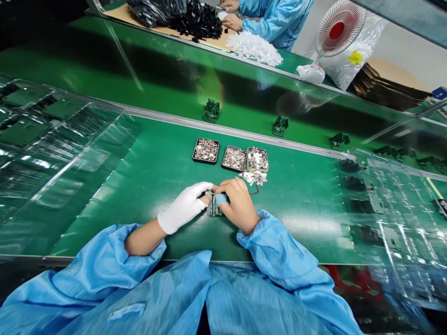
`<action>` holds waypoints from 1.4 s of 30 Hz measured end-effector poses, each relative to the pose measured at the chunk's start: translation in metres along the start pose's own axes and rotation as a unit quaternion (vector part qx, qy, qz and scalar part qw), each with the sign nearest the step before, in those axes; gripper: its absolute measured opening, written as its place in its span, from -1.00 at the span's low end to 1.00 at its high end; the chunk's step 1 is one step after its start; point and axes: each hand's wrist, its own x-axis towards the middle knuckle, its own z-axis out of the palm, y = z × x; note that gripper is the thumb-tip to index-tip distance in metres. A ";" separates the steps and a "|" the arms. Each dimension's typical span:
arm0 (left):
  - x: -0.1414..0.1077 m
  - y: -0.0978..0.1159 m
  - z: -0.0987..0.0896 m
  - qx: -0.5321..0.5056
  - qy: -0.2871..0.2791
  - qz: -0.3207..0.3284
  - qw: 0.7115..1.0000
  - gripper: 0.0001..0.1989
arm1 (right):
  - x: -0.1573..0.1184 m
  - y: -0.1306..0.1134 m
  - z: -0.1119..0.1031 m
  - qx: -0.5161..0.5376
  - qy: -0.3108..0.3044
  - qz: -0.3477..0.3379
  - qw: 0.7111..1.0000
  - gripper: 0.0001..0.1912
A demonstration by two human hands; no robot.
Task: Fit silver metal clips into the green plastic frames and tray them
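My left hand, in a white glove with bare fingertips, grips the left side of a small green circuit board assembly on the green table. My right hand, bare with a blue wrap on one finger, is closed over the upper right of the same assembly. The fingertips of both hands nearly meet at its top edge. Whether a small part is between them is hidden. Just beyond are three small trays of metal parts, and a loose pile of metal pieces lies in front.
Clear plastic trays with boards stand at the left and right. Behind a metal rail, several board assemblies sit in a row. Across the bench are a person's hands, black and white part piles and a fan.
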 end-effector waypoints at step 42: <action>0.002 -0.007 0.004 -0.064 0.130 0.031 0.989 -0.60 | 0.001 0.017 -0.003 0.358 0.000 0.174 0.917 -0.80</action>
